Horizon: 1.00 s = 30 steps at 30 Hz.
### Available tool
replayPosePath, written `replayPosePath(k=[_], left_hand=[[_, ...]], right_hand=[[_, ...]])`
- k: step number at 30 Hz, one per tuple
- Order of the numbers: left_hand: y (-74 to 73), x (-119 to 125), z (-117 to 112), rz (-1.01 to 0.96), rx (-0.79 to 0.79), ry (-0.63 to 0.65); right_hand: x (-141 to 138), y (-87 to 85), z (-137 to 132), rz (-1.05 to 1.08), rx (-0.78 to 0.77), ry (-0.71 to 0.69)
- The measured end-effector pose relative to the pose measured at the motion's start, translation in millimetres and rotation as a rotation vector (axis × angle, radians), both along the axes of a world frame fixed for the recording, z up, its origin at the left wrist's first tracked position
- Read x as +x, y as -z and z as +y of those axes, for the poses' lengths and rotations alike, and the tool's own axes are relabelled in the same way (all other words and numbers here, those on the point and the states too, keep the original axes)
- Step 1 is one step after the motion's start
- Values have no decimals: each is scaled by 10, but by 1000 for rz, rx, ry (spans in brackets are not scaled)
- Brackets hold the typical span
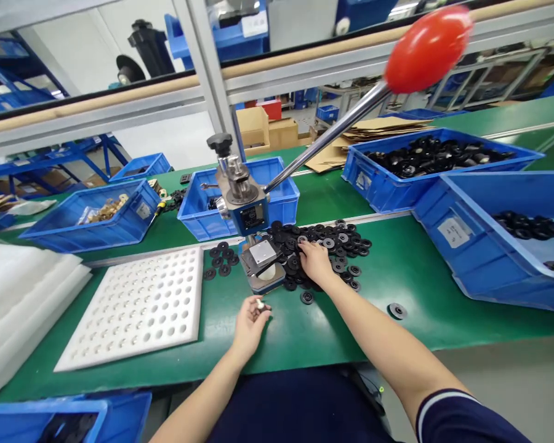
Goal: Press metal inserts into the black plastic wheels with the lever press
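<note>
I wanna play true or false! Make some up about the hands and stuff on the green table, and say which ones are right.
1. The right hand is at the pile of dark discs. True.
2. The left hand is empty. False: it holds a small piece with a white tip.
3. The big knob on the metal lever is green. False: it is red.
4. The white foam tray has round holes. True.
5. The blue bin at the right edge is empty. False: black parts lie in it.

No legible text (bin labels (pixel 456 232) blurry)
</note>
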<state>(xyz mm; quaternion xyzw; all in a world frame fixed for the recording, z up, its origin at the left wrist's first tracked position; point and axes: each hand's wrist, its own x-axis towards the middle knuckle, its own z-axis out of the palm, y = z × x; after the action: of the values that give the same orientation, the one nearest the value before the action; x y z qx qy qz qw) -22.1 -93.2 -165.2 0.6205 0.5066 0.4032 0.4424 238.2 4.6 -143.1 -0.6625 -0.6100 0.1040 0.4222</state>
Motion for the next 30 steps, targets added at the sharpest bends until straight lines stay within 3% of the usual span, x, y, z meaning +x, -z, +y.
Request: replayPosePath(k=[3,6,9,12,15,18,25,30], left_hand=[[123,107,-164,92,90,12],[114,100,-201,168,196,58],[84,71,-190,169,271,139],[86,59,-191,185,315,197],[87,50,-203,221,327,237],[61,41,-206,246,342,262],[82,28,-197,246,372,277],[121,20,-196,242,339,270]], right_hand=[[74,-37,-235,81,12,9],[112,9,-559,182,10,31],[0,149,-941,523,-56,16],[-273,276,-1299,807,-220,-66],[-571,269,-1487,678,-273,-156],[-740,157,-1507,451,-165,-239],[-796,44,-1544,113,62,-447],[-809,61,-1664,2,30,-525]])
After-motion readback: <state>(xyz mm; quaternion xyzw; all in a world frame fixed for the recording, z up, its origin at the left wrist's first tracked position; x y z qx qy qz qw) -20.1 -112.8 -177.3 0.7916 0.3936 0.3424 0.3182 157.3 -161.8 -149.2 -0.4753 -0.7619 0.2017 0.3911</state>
